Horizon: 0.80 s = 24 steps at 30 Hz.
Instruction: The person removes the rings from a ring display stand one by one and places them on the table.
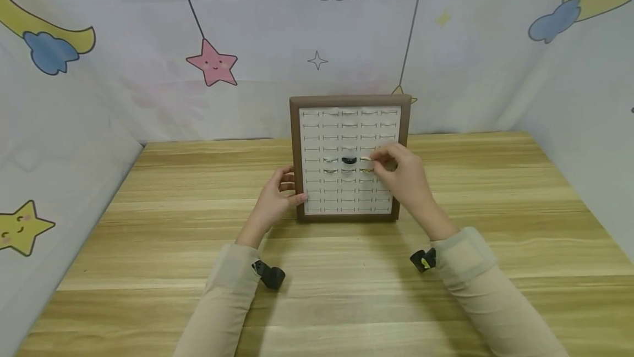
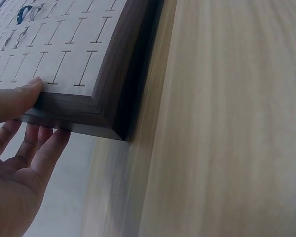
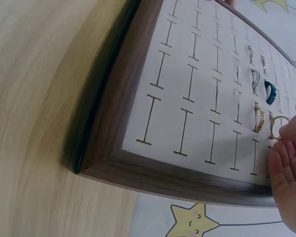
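Observation:
A ring display board with a brown frame (image 1: 346,218) and a white slotted pad stands upright on the table. My left hand (image 1: 269,200) grips its lower left edge, thumb on the front, fingers behind. At the right side of the pad, my right hand (image 1: 405,174) pinches a thin gold ring (image 3: 272,129) between thumb and finger, close to a slot; how deep it sits cannot be told. Just below it in the head view is a twisted gold ring (image 1: 367,170). A black ring (image 1: 349,161) and several silvery rings, one a silver ring (image 3: 256,79), sit in nearby slots.
The wood-grain table (image 1: 342,296) spreads around the board. Behind it hangs a white curtain (image 1: 272,27) printed with stars, moons and clouds. Small black cameras, such as the left one (image 1: 269,275), are worn at both wrists.

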Available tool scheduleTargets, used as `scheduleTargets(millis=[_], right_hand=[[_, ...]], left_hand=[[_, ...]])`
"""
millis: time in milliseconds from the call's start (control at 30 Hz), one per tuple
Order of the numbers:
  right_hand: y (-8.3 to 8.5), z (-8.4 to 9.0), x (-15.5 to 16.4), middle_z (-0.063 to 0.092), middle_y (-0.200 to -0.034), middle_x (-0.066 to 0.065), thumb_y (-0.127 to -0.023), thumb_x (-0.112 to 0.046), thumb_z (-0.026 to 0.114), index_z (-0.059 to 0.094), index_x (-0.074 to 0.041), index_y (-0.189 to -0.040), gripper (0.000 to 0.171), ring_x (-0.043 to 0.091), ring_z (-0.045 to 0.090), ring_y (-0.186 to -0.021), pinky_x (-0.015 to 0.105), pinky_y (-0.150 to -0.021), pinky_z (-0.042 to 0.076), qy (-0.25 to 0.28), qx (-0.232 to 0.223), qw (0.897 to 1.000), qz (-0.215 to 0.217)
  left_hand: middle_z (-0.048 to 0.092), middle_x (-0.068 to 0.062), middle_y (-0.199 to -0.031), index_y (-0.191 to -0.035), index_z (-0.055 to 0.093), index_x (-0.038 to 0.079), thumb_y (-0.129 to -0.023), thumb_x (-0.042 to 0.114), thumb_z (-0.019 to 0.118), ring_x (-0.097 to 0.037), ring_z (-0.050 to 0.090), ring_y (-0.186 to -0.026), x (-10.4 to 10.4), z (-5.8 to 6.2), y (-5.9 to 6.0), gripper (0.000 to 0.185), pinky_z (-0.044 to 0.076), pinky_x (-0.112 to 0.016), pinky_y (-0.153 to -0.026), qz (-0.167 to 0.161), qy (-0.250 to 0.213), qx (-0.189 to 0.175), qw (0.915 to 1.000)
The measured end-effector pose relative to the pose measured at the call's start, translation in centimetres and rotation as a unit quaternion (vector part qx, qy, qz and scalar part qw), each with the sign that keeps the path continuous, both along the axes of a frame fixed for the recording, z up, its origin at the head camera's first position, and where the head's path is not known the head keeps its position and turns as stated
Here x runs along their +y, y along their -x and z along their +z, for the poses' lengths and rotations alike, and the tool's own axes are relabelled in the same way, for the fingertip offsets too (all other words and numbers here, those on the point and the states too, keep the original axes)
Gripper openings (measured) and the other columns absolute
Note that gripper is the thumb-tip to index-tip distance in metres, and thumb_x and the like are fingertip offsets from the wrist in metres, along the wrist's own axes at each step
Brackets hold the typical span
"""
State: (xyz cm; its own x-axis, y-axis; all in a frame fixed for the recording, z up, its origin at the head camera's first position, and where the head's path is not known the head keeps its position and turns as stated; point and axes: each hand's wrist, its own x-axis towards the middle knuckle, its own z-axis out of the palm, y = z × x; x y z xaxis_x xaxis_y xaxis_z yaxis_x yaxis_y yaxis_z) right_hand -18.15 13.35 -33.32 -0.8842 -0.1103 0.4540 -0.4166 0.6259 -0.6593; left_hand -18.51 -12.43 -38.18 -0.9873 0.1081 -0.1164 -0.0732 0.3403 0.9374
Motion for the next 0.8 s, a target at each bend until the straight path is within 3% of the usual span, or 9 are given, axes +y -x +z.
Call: scheduleTargets(millis=[133, 200, 333, 433, 567, 700, 800], right_hand=[[0.2, 0.2, 0.5, 0.066, -0.094, 0.015, -0.087, 0.0, 0.062, 0.066, 0.003, -0.097, 0.011, 0.01, 0.057, -0.079, 0.009, -0.068, 0.044, 0.057, -0.048, 0.997, 0.0], [0.4, 0.4, 0.8, 0.066, -0.093, 0.008, -0.089, -0.004, 0.062, 0.065, 0.004, -0.1, 0.014, 0.002, 0.057, -0.08, 0.007, -0.07, 0.046, 0.098, -0.077, 0.992, 0.002], [0.5, 1.1, 1.5, 0.061, -0.089, -0.012, -0.091, -0.01, 0.063, 0.063, 0.001, -0.103, 0.017, -0.002, 0.056, -0.081, 0.007, -0.072, 0.048, 0.183, -0.123, 0.975, -0.004], [0.7, 1.5, 2.0, 0.06, -0.088, -0.017, -0.09, -0.013, 0.064, 0.063, -0.01, -0.097, 0.007, 0.001, 0.056, -0.082, 0.008, -0.072, 0.048, 0.246, -0.136, 0.959, -0.018], [1.2, 1.8, 2.9, 0.061, -0.088, -0.012, -0.089, -0.008, 0.065, 0.063, -0.02, -0.087, 0.012, 0.003, 0.057, -0.082, 0.009, -0.074, 0.05, 0.353, -0.133, 0.925, -0.031], [1.9, 1.5, 4.3, 0.062, -0.086, -0.007, -0.088, -0.002, 0.064, 0.064, -0.016, -0.085, 0.014, 0.005, 0.057, -0.081, 0.01, -0.074, 0.051, 0.451, -0.128, 0.882, -0.045], [2.5, 0.9, 5.6, 0.061, -0.085, -0.006, -0.088, -0.001, 0.064, 0.065, -0.014, -0.085, 0.013, 0.005, 0.057, -0.079, 0.009, -0.072, 0.052, 0.487, -0.135, 0.86, -0.067]], left_hand=[[0.047, -0.019, -0.136, -0.144, 0.034, 0.006, -0.082, 0.002, 0.071, -0.036, 0.048, -0.127, 0.0, 0.0, 0.0, 0.072, 0.043, -0.048, -0.106, -0.002, 0.0, -0.001, 1.0], [0.046, -0.019, -0.136, -0.144, 0.033, 0.006, -0.082, 0.002, 0.071, -0.036, 0.048, -0.127, 0.0, 0.0, 0.0, 0.072, 0.043, -0.048, -0.106, -0.002, -0.003, -0.002, 1.0], [0.046, -0.019, -0.136, -0.143, 0.034, 0.006, -0.082, 0.001, 0.072, -0.036, 0.048, -0.127, 0.0, 0.1, -0.1, 0.072, 0.043, -0.048, -0.107, -0.002, -0.008, -0.005, 1.0], [0.046, -0.019, -0.136, -0.143, 0.034, 0.006, -0.082, 0.002, 0.071, -0.036, 0.048, -0.127, 0.0, 0.2, -0.2, 0.072, 0.042, -0.047, -0.107, -0.002, -0.008, -0.005, 1.0], [0.046, -0.018, -0.137, -0.143, 0.034, 0.007, -0.083, 0.003, 0.071, -0.036, 0.047, -0.127, 0.0, 0.2, -0.1, 0.071, 0.042, -0.047, -0.107, -0.003, -0.006, -0.006, 1.0], [0.047, -0.018, -0.136, -0.143, 0.034, 0.007, -0.083, 0.003, 0.071, -0.035, 0.047, -0.127, 0.0, 0.1, 0.0, 0.071, 0.042, -0.047, -0.107, -0.005, -0.005, -0.004, 1.0], [0.046, -0.018, -0.136, -0.143, 0.034, 0.007, -0.083, 0.002, 0.071, -0.036, 0.047, -0.127, -0.1, 0.0, 0.0, 0.071, 0.042, -0.047, -0.107, -0.006, -0.004, -0.002, 1.0]])
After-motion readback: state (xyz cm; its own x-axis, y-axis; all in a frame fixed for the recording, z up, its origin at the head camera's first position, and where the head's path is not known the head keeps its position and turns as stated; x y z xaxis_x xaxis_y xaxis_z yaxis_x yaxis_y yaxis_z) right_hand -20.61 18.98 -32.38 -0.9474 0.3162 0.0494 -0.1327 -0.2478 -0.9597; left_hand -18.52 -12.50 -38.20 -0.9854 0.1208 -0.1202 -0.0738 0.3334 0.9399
